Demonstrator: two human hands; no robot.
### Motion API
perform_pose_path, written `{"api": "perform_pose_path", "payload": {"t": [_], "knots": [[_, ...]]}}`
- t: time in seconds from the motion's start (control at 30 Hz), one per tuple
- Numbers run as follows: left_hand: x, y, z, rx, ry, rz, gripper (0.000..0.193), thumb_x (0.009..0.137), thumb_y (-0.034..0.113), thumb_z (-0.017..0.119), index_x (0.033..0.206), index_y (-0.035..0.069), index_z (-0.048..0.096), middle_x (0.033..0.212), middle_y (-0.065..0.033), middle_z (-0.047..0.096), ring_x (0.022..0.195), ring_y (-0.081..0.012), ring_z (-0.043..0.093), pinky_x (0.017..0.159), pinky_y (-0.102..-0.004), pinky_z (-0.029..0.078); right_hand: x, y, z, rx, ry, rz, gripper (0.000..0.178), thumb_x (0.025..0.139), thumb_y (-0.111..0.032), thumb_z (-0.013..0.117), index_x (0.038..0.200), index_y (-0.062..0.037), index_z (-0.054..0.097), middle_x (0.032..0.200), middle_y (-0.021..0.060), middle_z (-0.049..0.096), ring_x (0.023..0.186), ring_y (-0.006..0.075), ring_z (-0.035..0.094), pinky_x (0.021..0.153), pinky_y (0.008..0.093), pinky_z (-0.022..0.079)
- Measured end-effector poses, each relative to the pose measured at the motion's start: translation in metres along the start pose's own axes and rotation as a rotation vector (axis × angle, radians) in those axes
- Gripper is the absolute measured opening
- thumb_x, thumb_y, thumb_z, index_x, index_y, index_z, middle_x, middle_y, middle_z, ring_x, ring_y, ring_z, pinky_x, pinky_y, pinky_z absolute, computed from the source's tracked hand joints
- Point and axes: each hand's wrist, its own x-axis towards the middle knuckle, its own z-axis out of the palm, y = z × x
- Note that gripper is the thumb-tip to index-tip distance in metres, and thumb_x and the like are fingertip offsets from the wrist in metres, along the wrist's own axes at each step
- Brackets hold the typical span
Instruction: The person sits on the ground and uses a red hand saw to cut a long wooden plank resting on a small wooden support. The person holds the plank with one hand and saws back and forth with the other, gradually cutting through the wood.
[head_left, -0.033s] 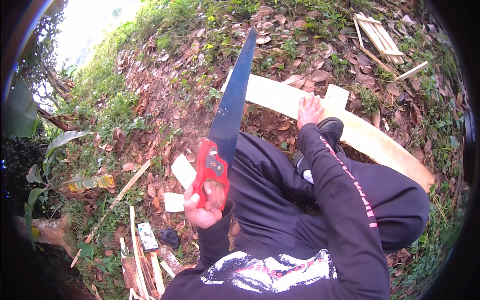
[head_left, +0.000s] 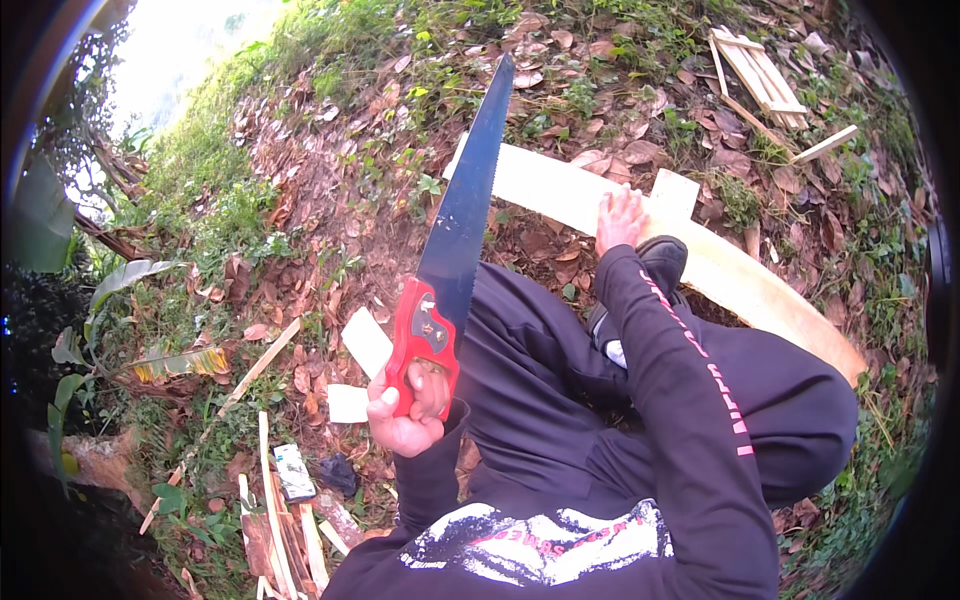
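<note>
And here's the left hand (head_left: pixel 408 428), fingers curled firmly round the red handle (head_left: pixel 402 335) of a handsaw (head_left: pixel 462 235), the blade rising away from the body with its tip leaning slightly right and the toothed edge facing right. Over on the other side, the right hand (head_left: pixel 620 220) lies palm down on a long pale wooden board (head_left: pixel 725 265), fingers loosely spread and flattened rather than wrapped round anything; whether the thumb hooks the near edge, I can't tell. That board lies ahead, beyond the folded legs, its long axis running from upper left down to the right past the right knee, so saw and board cross at a wide angle. The right hand is clearly the nearer, already touching; the left sits closer to the body, well short of the wood. The blade passes across the board's left end in view, but whether it touches or hangs above is impossible to judge. Just beyond the right hand, a small pale wooden block (head_left: pixel 673 195) sits at the board's far edge, and a black shoe (head_left: pixel 662 262) is tucked near the close edge. Down beside the left hand, two short pale offcuts (head_left: pixel 368 342) lie on the leafy ground.
</note>
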Motion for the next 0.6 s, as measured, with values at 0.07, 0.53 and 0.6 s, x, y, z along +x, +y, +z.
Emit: {"api": "perform_pose_path", "payload": {"t": [0.07,0.53,0.6], "knots": [[0.002,0.005,-0.001,-0.002,0.031,0.013,0.032,0.081,0.03,0.049,0.084,-0.002,0.051,0.047,0.0027,0.036,0.036,-0.0075,0.027,0.037,-0.0252,0.022,0.013,0.0,-0.016,0.002,-0.033,-0.004,0.064,0.079,-0.015,0.063,0.139,-0.015,0.042,0.154,0.016,0.019,0.14,0.0369,0.023,0.105,0.0554,0.035],[0.073,-0.027,-0.022,-0.016,0.018,-0.015,0.032,0.085,0.032,0.046,0.084,0.0,0.048,0.047,0.0036,0.032,0.036,-0.0085,0.025,0.038,-0.0261,0.023,0.187,0.133,-0.109,0.445,-0.413,-0.151,0.037,0.07,-0.028,0.061,0.094,0.0007,0.066,0.094,0.0234,0.068,0.09,0.0369,0.066,0.084,0.0411,0.05],[0.079,-0.036,-0.02,-0.011,0.012,-0.047,0.032,0.084,0.032,0.046,0.084,0.0,0.048,0.047,0.0037,0.032,0.036,-0.0084,0.025,0.038,-0.0262,0.022,0.184,0.128,-0.097,0.398,-0.394,-0.168,0.035,0.07,-0.026,0.063,0.094,-0.0007,0.065,0.094,0.0213,0.068,0.092,0.0355,0.065,0.085,0.0405,0.049]]}}
